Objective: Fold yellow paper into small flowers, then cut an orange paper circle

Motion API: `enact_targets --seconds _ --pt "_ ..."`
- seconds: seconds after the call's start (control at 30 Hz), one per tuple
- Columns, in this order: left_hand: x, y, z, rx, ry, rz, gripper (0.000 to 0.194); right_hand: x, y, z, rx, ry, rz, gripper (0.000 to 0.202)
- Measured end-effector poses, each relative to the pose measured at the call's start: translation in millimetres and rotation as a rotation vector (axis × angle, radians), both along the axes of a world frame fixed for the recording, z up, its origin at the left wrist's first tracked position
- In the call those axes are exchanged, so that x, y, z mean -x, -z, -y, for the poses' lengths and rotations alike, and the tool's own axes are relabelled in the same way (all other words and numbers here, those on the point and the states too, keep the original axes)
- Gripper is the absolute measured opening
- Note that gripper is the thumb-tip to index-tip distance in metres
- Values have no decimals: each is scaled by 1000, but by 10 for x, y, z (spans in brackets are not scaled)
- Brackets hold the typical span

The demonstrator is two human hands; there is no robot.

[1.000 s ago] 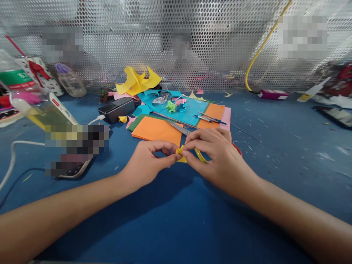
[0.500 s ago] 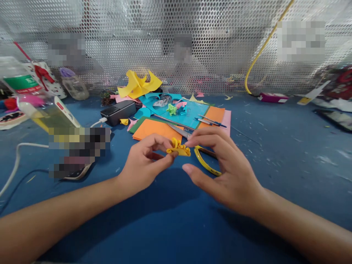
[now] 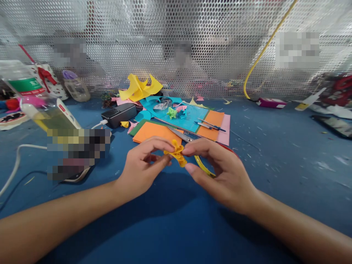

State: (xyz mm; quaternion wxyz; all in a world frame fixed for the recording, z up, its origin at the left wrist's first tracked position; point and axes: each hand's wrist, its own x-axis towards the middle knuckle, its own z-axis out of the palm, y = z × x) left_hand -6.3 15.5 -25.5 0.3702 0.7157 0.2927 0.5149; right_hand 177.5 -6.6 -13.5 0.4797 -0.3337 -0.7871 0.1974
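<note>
A small curled yellow paper piece [image 3: 178,153] is raised over the blue table, between both hands. My left hand [image 3: 147,165] pinches its left side between thumb and fingers. At its right edge are the thumb and index fingertips of my right hand [image 3: 220,168], a little apart, with the piece at their tips. Scissors [image 3: 205,167] with yellow handles lie beyond my right hand, which partly hides them. Orange paper [image 3: 154,131] lies just behind my left hand.
Blue sheets [image 3: 189,119], pens [image 3: 211,125] and a crumpled green paper [image 3: 172,113] lie behind the hands. On the left stand a black box [image 3: 119,114], a phone and a bottle [image 3: 27,88]. A perforated metal screen [image 3: 214,47] closes the back.
The yellow piece has turned and tilts down to the right. My right fingertips have moved left and closer together, up to its edge. The view has shifted slightly.
</note>
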Motion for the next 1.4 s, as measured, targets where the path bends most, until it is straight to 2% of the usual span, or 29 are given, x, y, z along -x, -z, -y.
enact_targets --seconds 0.13,0.23,0.37,0.57,0.77,0.97,1.1,1.4 --pt "-8 -32 5 25 -52 -70 13 2 -20 -14 35 19 6 17" --pt "-17 -50 17 77 -91 -53 15 18 -19 -22 60 31 -14 14" --pt "-15 -35 21 134 -43 0 10 31 -6 -22 134 48 -68 13" --pt "-10 3 -3 33 17 -24 9 56 -22 -16 211 80 -86 15" --pt "-12 2 -7 48 12 -7 10 62 -48 -12 103 70 -30 9" --pt "-3 -10 -2 -1 -3 -38 15 62 -51 12 34 76 6 23" --pt "3 -15 2 -66 -9 -72 18 56 -66 22 -55 46 56 19" --pt "-8 -11 2 -41 26 -84 18 59 -42 27 -42 70 71 16"
